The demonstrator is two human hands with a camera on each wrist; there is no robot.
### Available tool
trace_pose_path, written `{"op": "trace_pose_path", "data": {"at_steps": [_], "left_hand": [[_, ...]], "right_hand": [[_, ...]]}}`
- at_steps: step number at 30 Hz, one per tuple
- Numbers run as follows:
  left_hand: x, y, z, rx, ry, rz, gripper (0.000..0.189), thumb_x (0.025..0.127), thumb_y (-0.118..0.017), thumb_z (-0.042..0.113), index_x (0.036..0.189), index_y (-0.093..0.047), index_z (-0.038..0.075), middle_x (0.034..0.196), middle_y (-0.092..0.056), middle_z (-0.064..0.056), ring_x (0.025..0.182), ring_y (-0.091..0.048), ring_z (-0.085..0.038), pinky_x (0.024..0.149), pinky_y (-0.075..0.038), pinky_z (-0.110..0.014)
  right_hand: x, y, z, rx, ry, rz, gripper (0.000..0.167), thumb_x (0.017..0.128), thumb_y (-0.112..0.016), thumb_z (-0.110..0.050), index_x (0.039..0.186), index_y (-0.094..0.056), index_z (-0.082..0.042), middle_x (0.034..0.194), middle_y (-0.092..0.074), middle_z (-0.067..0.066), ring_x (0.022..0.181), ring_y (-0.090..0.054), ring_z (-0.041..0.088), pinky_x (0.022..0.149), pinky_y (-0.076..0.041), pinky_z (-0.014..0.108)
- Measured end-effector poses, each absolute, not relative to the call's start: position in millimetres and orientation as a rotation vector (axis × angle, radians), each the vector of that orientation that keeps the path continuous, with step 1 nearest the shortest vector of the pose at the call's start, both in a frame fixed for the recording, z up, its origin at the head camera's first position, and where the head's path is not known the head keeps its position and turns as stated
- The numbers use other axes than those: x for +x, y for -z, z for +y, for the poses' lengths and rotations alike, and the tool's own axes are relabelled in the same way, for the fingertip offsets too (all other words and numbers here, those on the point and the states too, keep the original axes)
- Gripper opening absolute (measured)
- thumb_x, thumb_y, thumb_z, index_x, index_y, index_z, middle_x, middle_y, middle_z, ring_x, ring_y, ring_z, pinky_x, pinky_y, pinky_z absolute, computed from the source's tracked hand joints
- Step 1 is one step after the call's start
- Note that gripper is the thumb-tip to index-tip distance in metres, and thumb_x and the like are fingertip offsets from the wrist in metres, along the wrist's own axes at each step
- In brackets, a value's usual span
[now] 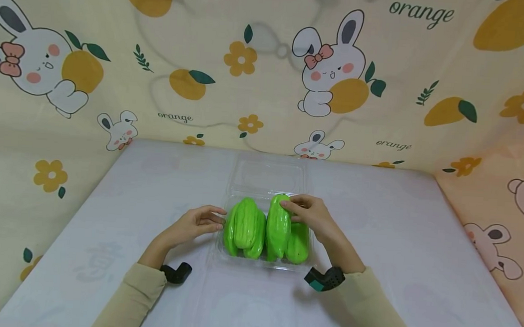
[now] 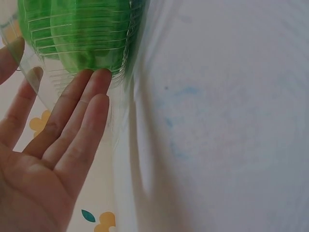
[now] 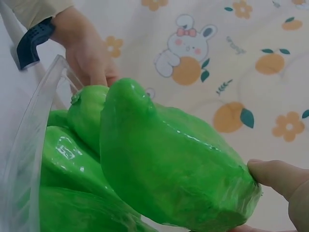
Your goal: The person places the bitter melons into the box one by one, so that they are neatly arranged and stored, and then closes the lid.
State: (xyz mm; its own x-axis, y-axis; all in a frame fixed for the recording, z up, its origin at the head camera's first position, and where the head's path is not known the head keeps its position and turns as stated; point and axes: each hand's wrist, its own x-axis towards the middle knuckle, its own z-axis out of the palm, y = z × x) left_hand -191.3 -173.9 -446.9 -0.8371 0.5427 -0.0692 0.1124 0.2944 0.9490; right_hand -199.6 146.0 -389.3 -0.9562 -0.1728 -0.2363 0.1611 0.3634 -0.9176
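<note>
A clear plastic clamshell box stands on the table with its lid laid back behind it. In it lie several glossy, bright green, long ridged fruit-like pieces; their exact kind cannot be told. My right hand pinches one long green fruit-like piece by its far end, thumb on top, and that piece sits tilted above the others in the right wrist view. At the box's left side, my left hand has its fingers extended, fingertips at or very near the clear wall.
A white cloth covers the table. Behind and at both sides hangs a cream cloth with rabbits and oranges. Each wrist wears a black camera, the left one and the right one.
</note>
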Motion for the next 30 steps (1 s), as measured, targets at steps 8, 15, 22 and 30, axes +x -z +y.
{"op": "trace_pose_path", "data": {"at_steps": [8, 15, 22, 30], "left_hand": [[-191, 445, -174, 0.585, -1.557, 2.193, 0.046, 0.095, -0.061, 0.020, 0.134, -0.049, 0.000, 0.127, -0.061, -0.027, 0.117, -0.061, -0.037, 0.094, -0.053, -0.031], [-190, 445, -174, 0.581, -1.543, 2.207, 0.045, 0.095, -0.061, 0.020, 0.134, -0.049, 0.000, 0.126, -0.061, -0.026, 0.117, -0.061, -0.037, 0.094, -0.053, -0.032], [-191, 447, -174, 0.591, -1.534, 2.221, 0.045, 0.096, -0.060, 0.021, 0.134, -0.049, 0.000, 0.126, -0.061, -0.027, 0.116, -0.062, -0.035, 0.093, -0.053, -0.030], [-191, 448, -173, 0.572, -1.543, 2.212, 0.045, 0.095, -0.061, 0.020, 0.134, -0.050, 0.001, 0.126, -0.062, -0.026, 0.116, -0.062, -0.035, 0.092, -0.053, -0.029]], "right_hand": [[-201, 390, 138, -0.013, 1.600, 2.343, 0.047, 0.094, -0.063, -0.028, 0.127, -0.055, 0.004, 0.130, -0.058, 0.024, 0.091, -0.067, 0.013, 0.089, -0.056, 0.034], [-203, 392, 132, -0.030, 1.589, 2.334, 0.048, 0.093, -0.064, -0.027, 0.127, -0.055, 0.005, 0.126, -0.060, 0.024, 0.086, -0.067, 0.012, 0.089, -0.057, 0.035], [-203, 394, 127, -0.035, 1.540, 2.374, 0.047, 0.092, -0.064, -0.029, 0.126, -0.056, 0.004, 0.120, -0.062, 0.021, 0.085, -0.066, 0.013, 0.083, -0.057, 0.029], [-204, 396, 123, -0.040, 1.529, 2.426, 0.046, 0.092, -0.065, -0.029, 0.123, -0.058, 0.004, 0.114, -0.063, 0.020, 0.081, -0.064, 0.012, 0.078, -0.057, 0.027]]}}
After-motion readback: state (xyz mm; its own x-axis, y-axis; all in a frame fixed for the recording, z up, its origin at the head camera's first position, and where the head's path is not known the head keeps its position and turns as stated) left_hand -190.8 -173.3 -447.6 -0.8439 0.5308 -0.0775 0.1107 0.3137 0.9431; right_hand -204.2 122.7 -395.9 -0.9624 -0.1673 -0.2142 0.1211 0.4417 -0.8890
